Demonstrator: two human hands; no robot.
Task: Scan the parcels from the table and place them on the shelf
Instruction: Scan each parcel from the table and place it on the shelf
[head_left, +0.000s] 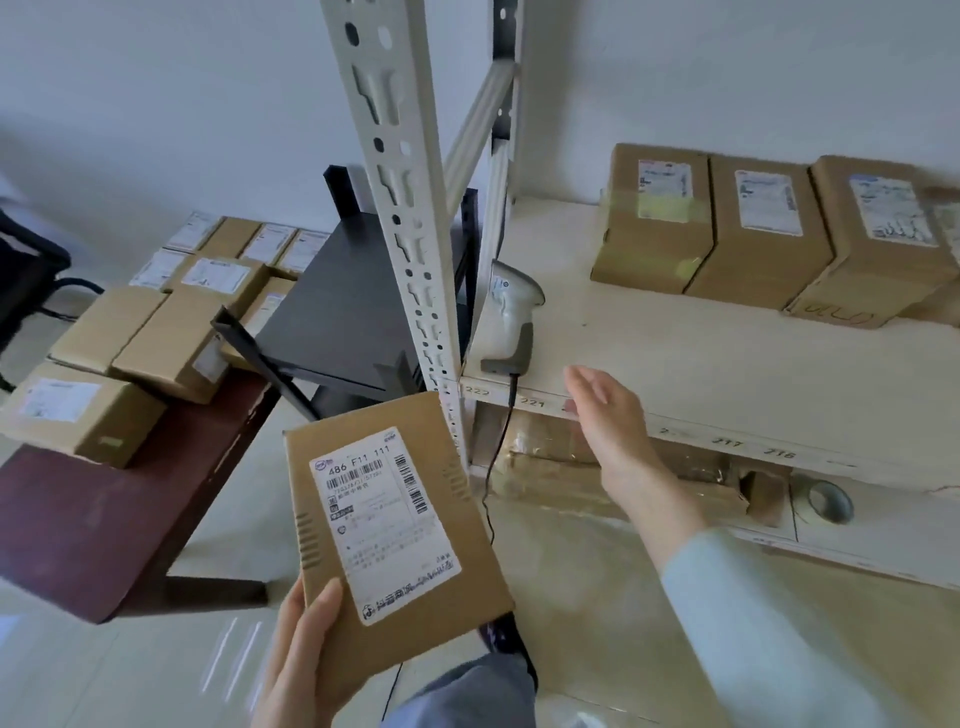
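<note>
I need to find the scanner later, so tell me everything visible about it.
The barcode scanner is a pale grey, plastic-looking handheld with a darker grey grip. It lies near the left front corner of the pale shelf board, beside the perforated upright. A black cable hangs from its base over the edge. No hand touches it.

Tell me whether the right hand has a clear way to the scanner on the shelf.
Probably yes. The right hand is open and holds nothing, at the shelf's front edge just right of the scanner. Nothing lies between them; the cardboard boxes sit further back and to the right.
</note>
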